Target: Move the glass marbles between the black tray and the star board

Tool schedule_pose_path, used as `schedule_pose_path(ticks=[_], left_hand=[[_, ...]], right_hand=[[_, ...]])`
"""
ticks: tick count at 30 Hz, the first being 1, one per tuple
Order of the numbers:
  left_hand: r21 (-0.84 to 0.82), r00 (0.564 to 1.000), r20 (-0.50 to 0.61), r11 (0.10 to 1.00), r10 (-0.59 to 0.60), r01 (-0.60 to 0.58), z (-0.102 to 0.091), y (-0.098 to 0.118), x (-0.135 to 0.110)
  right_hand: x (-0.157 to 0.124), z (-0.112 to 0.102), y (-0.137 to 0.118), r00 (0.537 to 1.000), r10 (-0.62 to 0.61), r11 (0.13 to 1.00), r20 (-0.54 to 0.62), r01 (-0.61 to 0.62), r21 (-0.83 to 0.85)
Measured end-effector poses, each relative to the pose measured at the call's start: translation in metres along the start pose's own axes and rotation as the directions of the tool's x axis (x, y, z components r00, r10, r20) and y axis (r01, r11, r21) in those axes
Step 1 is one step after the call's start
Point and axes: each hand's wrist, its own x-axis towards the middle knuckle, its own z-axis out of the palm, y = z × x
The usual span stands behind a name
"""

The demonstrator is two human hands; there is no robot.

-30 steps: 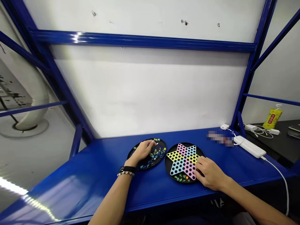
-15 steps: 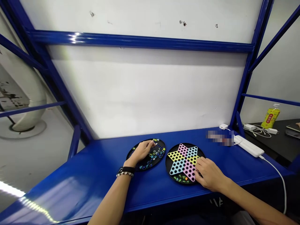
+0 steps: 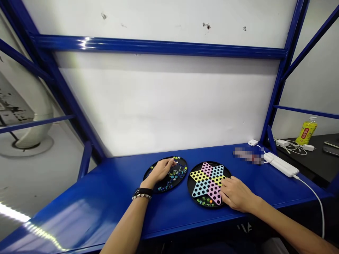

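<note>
A round black tray [image 3: 182, 163] holding several glass marbles [image 3: 178, 173] lies on the blue shelf. My left hand [image 3: 159, 170] rests in it, palm down, fingers curled loosely over the marbles; what they hold is hidden. Right of it sits a round black Chinese checkers board [image 3: 208, 179] with a yellow, pink and blue star of empty holes and a few marbles in its front rim. My right hand [image 3: 236, 195] lies on the board's right edge, fingers bent, fingertips touching the star.
A blue shelf surface [image 3: 111, 197] inside a blue metal frame [image 3: 159, 45] against a white wall. A white power strip [image 3: 280, 165] with cable lies at the right. Beyond it, a dark table holds a yellow drink bottle [image 3: 306, 132], chargers and phones.
Both hands stay almost where they were; the view shifted slightly. My right hand has crept a little leftward on the board's edge.
</note>
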Motion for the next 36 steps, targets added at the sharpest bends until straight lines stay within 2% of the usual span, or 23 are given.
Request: schedule_pose_path(ticks=[4, 9, 14, 18, 29, 31, 33, 36], left_hand=[[-0.001, 1.0, 0.0, 1.0, 0.0, 0.0, 0.001, -0.002, 0.0], [-0.02, 1.0, 0.005, 1.0, -0.008, 0.008, 0.0, 0.0, 0.0], [-0.016, 1.0, 0.01, 1.0, -0.005, 0.005, 0.001, 0.0, 0.0], [-0.017, 1.0, 0.012, 1.0, -0.003, 0.004, 0.002, -0.004, 0.002], [-0.018, 1.0, 0.027, 1.0, -0.009, 0.009, 0.002, -0.004, 0.001], [-0.025, 1.0, 0.024, 1.0, -0.013, 0.014, 0.002, -0.004, 0.001], [-0.029, 1.0, 0.02, 0.999, -0.016, 0.017, 0.003, -0.004, 0.001], [-0.031, 1.0, 0.012, 0.999, -0.013, 0.013, 0.003, -0.005, 0.001]], right_hand=[[0.002, -0.001, 0.003, 0.999, -0.033, 0.999, -0.003, 0.033, 0.01], [0.002, 0.003, 0.005, 0.998, -0.017, 0.998, -0.057, 0.021, 0.056], [0.003, 0.008, 0.009, 0.994, -0.053, 0.996, -0.095, 0.059, 0.063], [0.003, 0.011, 0.011, 0.993, -0.036, 0.995, -0.115, 0.046, 0.088], [0.003, 0.004, 0.008, 0.998, 0.004, 0.989, -0.06, 0.005, 0.146], [0.002, 0.004, 0.009, 0.997, 0.008, 0.98, -0.078, 0.007, 0.197], [0.0, 0.006, 0.013, 0.989, 0.039, 0.957, -0.142, 0.004, 0.291], [-0.005, 0.008, 0.021, 0.937, 0.212, 0.854, -0.279, -0.039, 0.518]])
